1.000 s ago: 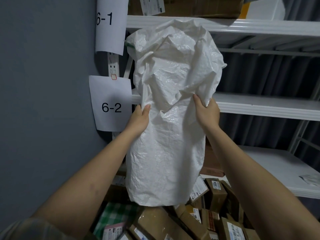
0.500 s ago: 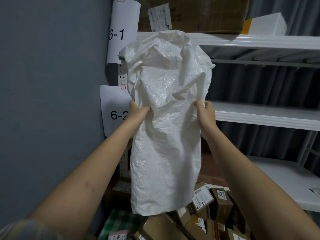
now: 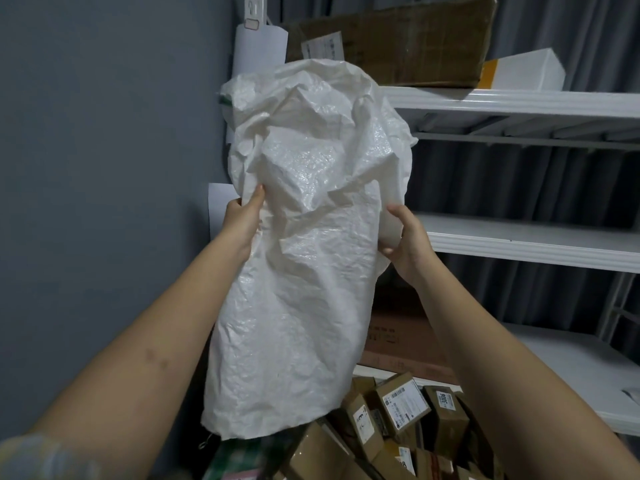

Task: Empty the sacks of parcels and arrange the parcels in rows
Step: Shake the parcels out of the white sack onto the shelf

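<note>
I hold a white woven sack (image 3: 301,271) upside down in front of me, its crumpled closed end up and its open mouth hanging low. My left hand (image 3: 242,220) grips the sack's left edge at mid height. My right hand (image 3: 403,237) grips its right edge at about the same height. Below the mouth lies a heap of brown cardboard parcels (image 3: 401,420) with white labels. What is inside the sack is hidden.
White metal shelves (image 3: 526,237) run along the right, with a large brown carton (image 3: 398,46) and a white box (image 3: 519,74) on the top one. A grey wall (image 3: 104,168) stands close on the left. A flat brown carton (image 3: 398,327) leans behind the heap.
The sack and both hands sit lower in the view as my head tilted up. My right hand's grip has shifted on the sack's right edge. The sack's mouth hangs over the heap as before.
</note>
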